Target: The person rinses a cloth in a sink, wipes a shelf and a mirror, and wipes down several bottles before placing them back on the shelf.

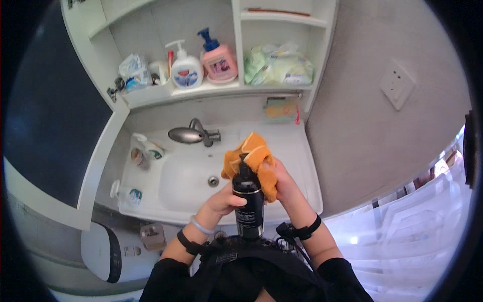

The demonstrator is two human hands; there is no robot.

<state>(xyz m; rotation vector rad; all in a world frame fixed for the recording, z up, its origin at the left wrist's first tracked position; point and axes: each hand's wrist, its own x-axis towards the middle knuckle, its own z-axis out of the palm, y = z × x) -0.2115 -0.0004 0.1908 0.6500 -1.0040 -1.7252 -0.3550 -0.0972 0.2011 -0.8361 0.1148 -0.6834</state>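
A black pump bottle (248,209) is gripped round its body by my left hand (223,201), its base toward me and its pump end pointing away. My right hand (283,182) is closed on an orange cloth (262,161), which is bunched against the bottle's neck and pump. Part of the pump and most of my right fingers are hidden behind the cloth. Both hands are above the front part of the white washbasin (176,181).
A grey faucet (204,135) stands at the basin's back. Bottles, including a white spray bottle (150,147), line its left side. An open mirror door (95,166) juts out at left. Cabinet shelves hold a white pump bottle (186,70), a pink pump bottle (220,63) and green packs (279,65).
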